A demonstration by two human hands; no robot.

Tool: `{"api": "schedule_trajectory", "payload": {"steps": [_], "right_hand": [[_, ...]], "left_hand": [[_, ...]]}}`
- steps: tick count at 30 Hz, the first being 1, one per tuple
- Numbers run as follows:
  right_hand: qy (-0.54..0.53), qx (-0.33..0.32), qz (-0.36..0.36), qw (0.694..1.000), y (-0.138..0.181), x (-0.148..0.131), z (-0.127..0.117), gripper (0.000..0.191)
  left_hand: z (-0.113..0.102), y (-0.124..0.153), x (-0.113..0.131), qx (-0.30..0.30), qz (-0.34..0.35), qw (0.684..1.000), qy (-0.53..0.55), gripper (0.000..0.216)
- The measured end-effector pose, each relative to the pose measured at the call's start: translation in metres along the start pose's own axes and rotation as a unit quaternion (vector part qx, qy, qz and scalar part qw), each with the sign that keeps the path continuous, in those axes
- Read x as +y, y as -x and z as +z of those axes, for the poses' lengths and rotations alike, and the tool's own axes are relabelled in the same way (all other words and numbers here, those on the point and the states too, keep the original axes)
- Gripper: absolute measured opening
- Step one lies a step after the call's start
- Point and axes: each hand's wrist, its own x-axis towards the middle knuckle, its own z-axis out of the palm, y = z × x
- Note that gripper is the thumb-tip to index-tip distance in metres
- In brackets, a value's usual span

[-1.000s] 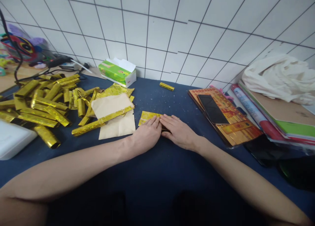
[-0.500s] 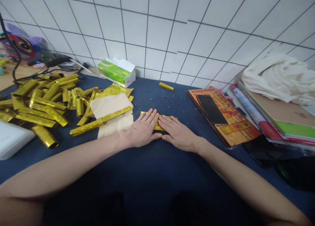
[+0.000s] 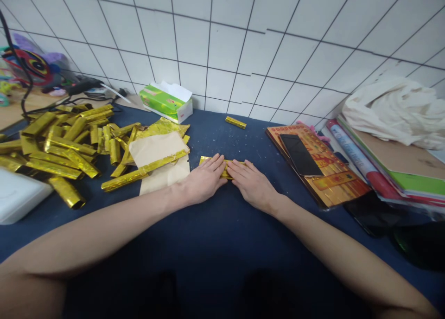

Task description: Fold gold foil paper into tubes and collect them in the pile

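Observation:
Both hands lie flat, palms down, on a gold foil paper (image 3: 225, 166) in the middle of the dark blue table (image 3: 215, 245). My left hand (image 3: 201, 180) covers the paper's left half with fingers stretched out. My right hand (image 3: 252, 184) presses the right half, fingers also straight. Only a narrow gold strip of the paper shows past the fingertips; it looks rolled or folded into a thin bar. The fingertips of the two hands nearly meet over its middle.
A heap of rolled gold foil tubes (image 3: 59, 143) and tan sheets (image 3: 160, 156) lies left. A green tissue box (image 3: 166, 102) and one gold roll (image 3: 235, 122) sit by the tiled wall. Right: a phone (image 3: 299, 154) on a gold paper stack (image 3: 333, 180), books, white cloth (image 3: 396, 110).
The flat gold sheet has become a narrower bar under the hands. Both hands slid away from me over it, fingers staying flat.

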Motion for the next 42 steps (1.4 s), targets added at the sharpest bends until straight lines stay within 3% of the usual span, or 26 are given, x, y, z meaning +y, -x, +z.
{"api": "schedule_trajectory", "payload": {"steps": [6,15,20,23,35,42], "right_hand": [[-0.014,-0.078,0.018,0.997,0.003,-0.007,-0.007,0.062],[-0.031,-0.098,0.009,0.995,0.007,-0.004,-0.004,0.073],[-0.042,-0.115,-0.001,0.992,0.005,-0.005,-0.006,0.089],[-0.049,-0.122,0.004,0.991,0.005,-0.006,-0.007,0.088],[-0.049,-0.131,0.022,0.990,0.005,-0.005,-0.008,0.086],[-0.045,-0.141,0.058,0.987,0.011,0.003,-0.012,0.083]], "left_hand": [[-0.007,0.007,0.002,-0.050,0.012,0.999,-0.004,0.087],[-0.011,0.015,0.003,-0.052,-0.012,0.997,-0.049,0.096],[-0.014,0.013,0.019,-0.049,0.082,0.995,-0.025,0.105],[-0.011,0.011,0.025,-0.052,0.102,0.993,-0.004,0.106],[-0.015,0.030,0.000,-0.103,-0.007,0.994,-0.024,0.095],[-0.016,0.029,0.002,-0.107,-0.021,0.993,-0.033,0.096]]}}
